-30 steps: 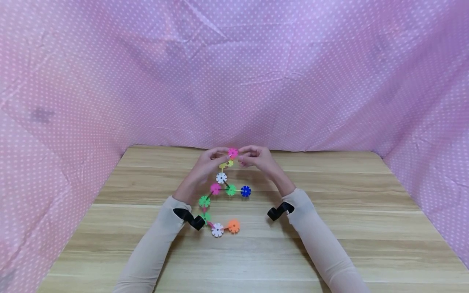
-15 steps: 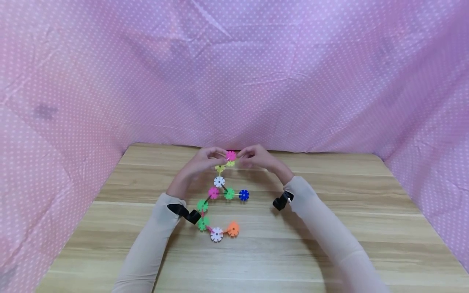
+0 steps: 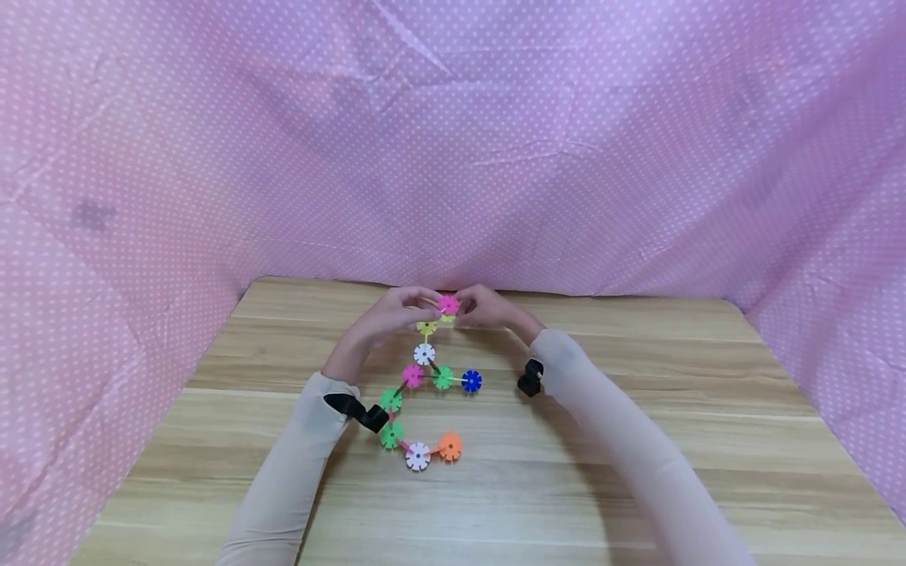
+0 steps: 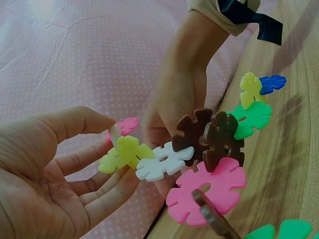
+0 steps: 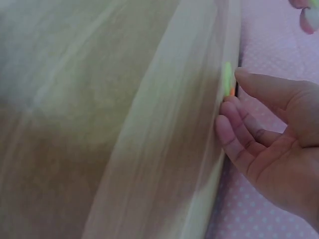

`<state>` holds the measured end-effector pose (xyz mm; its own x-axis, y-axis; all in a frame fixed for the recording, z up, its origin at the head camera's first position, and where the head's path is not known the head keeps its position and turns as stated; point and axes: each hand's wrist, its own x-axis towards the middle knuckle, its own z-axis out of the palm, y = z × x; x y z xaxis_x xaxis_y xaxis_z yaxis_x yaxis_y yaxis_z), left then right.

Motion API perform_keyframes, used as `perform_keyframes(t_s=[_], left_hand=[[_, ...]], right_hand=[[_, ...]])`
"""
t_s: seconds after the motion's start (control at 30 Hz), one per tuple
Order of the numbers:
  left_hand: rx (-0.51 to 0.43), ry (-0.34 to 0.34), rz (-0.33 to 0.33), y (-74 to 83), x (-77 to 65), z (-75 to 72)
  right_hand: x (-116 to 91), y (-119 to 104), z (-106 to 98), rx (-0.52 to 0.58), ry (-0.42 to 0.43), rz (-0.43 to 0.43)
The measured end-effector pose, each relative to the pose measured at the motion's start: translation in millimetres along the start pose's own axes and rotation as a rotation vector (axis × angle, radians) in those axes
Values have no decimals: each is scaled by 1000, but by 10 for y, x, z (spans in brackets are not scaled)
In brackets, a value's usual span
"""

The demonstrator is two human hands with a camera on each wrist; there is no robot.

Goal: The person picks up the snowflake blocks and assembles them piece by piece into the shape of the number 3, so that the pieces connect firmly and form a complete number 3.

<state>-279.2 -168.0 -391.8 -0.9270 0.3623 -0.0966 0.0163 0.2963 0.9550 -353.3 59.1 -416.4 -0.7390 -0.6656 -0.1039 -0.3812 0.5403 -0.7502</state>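
Note:
My left hand (image 3: 389, 314) pinches the far end of a chain of notched interlocking discs. In the left wrist view its thumb tip meets a pale disc beside a yellow disc (image 4: 125, 153). A pink disc (image 3: 448, 305) stands at this end, between both hands. Beyond it come white (image 3: 425, 354), green (image 3: 443, 377) and blue (image 3: 471, 381) discs. An orange disc (image 3: 450, 446) ends the near side. My right hand (image 3: 488, 308) is at the pink disc's right. Its thumb and fingers pinch a thin yellow-green disc (image 5: 228, 77), seen edge-on with an orange sliver; the head view hides it.
The wooden table (image 3: 679, 440) spreads under both forearms. Behind its far edge hangs a pink dotted cloth (image 3: 495, 173), which also rises on both sides. Black straps with small black parts sit on both cuffs, the left strap (image 3: 357, 410) close to the green discs.
My right hand turns and comes left, its fingertips now close against the pink disc. The left hand keeps its pinch, and the chain has shifted slightly nearer the person.

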Motion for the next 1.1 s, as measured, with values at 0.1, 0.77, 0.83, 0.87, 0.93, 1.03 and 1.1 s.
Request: perform_keyframes(t_s=[0.1,0.77,0.83,0.87,0.93,1.03,1.1], left_hand=[[14,-3,-5,1,-11,-9],[8,-7,-34,7,-24,-5],[1,-4,-50,5,-19,0],[-5,-4,-56,3,-15,2],[-11,-3,-65,-6,-7,6],[-23,-1,-68,-23,9,17],[-26,-5,-57,-34,18,26]], right_hand=[[34,21,12,-26,-8,-15],[97,73,39,-133,-17,7],[75,65,36,-125,-25,10],[64,62,33,-123,-28,9],[41,62,33,-115,-28,4],[5,75,34,-82,-18,-12],[-24,90,36,-52,-3,-21]])
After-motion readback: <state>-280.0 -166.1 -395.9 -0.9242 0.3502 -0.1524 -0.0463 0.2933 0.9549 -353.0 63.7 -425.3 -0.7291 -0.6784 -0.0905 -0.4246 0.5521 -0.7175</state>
